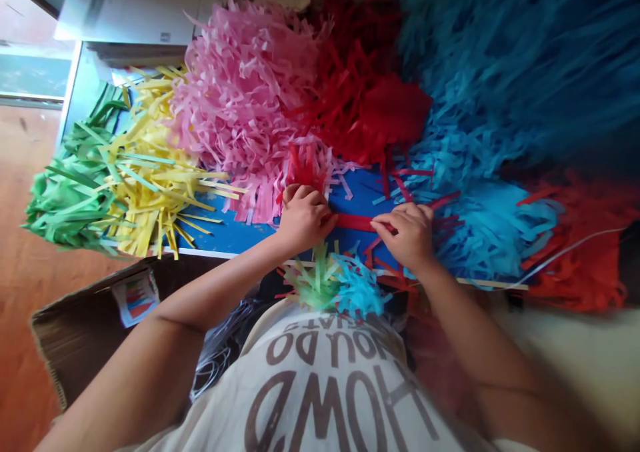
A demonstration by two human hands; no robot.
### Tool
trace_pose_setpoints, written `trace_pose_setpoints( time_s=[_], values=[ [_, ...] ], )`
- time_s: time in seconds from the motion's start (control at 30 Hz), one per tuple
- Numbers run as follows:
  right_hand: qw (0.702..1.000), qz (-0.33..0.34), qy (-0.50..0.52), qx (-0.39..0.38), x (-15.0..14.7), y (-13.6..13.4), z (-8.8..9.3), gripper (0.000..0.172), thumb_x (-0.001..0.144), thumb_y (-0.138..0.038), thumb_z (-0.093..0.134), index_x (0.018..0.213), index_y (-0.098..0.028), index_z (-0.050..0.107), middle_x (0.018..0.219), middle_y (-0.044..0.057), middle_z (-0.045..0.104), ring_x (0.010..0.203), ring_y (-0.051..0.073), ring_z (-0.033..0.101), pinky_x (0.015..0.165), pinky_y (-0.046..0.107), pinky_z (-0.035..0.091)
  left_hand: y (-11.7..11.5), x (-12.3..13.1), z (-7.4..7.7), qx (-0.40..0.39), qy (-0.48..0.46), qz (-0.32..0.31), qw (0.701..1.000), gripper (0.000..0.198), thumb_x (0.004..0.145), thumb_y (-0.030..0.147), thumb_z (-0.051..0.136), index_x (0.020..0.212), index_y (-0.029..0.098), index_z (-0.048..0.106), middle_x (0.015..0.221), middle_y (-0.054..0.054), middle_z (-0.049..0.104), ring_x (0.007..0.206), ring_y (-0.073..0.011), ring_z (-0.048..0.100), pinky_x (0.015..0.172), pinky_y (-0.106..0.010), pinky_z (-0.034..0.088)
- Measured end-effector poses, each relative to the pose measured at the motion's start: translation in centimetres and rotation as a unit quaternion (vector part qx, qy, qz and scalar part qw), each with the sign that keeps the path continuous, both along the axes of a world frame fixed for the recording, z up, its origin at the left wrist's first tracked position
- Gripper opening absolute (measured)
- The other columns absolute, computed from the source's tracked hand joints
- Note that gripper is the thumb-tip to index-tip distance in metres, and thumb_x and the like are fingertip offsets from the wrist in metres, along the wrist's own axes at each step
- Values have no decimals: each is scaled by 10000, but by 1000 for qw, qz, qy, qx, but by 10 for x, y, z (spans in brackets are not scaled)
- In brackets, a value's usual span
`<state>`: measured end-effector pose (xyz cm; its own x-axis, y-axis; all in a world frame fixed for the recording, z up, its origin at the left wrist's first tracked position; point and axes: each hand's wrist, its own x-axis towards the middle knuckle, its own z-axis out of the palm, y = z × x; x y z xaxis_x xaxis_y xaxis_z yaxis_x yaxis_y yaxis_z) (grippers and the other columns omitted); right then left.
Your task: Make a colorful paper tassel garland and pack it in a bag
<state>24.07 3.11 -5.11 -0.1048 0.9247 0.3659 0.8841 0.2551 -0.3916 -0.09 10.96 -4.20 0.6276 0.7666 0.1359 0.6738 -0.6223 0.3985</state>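
Item: one red paper strip (353, 223), mid-frame between both hands, long axis running left to right. My right hand (406, 237) pinches its right end; my left hand (303, 219) curls over its left end, grip unclear.

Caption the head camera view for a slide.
Left hand and right hand hold a red paper strip over a blue surface, among heaped paper fringes.

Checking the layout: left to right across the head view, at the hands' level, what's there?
Green fringe, yellow fringe, pink fringe, left hand, red strip, right hand, light-blue fringe, orange fringe.
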Motion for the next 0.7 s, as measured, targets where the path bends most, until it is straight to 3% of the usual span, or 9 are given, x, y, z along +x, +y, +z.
trace_pose_setpoints(
  time_s=[0.27, 0.37, 0.47, 0.57, 0.63, 0.7],
  values=[
    [999, -10, 9, -31, -1, 3, -3, 104, 897, -311, 691, 832, -249, 742, 728, 13, 721, 818, 222, 618, 891, 407, 330, -1, 0, -4, 3, 15, 7, 1000, 298, 918, 409, 614, 759, 194, 745, 889, -84, 699, 980, -282, 541, 944, -509, 406],
    [998, -38, -20, -42, 0, 4, 1, 78, 897, -295, 681, 863, -245, 731, 752, 23, 724, 840, 237, 601, 880, 418, 314, -1, -1, -2, 40, 24, 14, 999, 229, 912, 403, 641, 863, 202, 739, 945, -88, 701, 1026, -295, 554, 991, -535, 390],
    [994, -71, -83, 3, -3, 1, 14, 69, 907, -239, 655, 908, -232, 724, 850, 47, 743, 910, 256, 586, 889, 439, 280, 2, -4, 3, 79, 27, -59, 995, 175, 978, 318, 564, 1014, 272, 729, 1074, -49, 713, 1134, -278, 558, 1083, -545, 330],
    [992, 21, -118, 30, -13, -3, 25, 124, 944, -201, 602, 914, -232, 719, 949, 31, 757, 963, 231, 591, 923, 437, 260, 6, -5, 9, 82, 65, -180, 978, 255, 1025, 270, 473, 1030, 298, 727, 1024, -2, 733, 1140, -244, 574, 1124, -525, 311],
    [986, 96, -132, 22, -19, -3, 26, 164, 966, -204, 574, 881, -221, 713, 916, 17, 754, 910, 199, 592, 914, 419, 265, 7, -3, 13, 95, 85, -212, 969, 264, 1023, 256, 461, 1023, 259, 725, 954, -14, 732, 1113, -242, 580, 1134, -531, 318],
    [980, 124, -153, 15, -21, 1, 23, 232, 981, -187, 538, 816, -203, 701, 846, 15, 740, 836, 180, 576, 895, 404, 266, 6, 0, 16, 120, 87, -217, 965, 256, 998, 222, 467, 980, 219, 723, 891, -33, 718, 1099, -250, 578, 1152, -549, 311]
  ],
)
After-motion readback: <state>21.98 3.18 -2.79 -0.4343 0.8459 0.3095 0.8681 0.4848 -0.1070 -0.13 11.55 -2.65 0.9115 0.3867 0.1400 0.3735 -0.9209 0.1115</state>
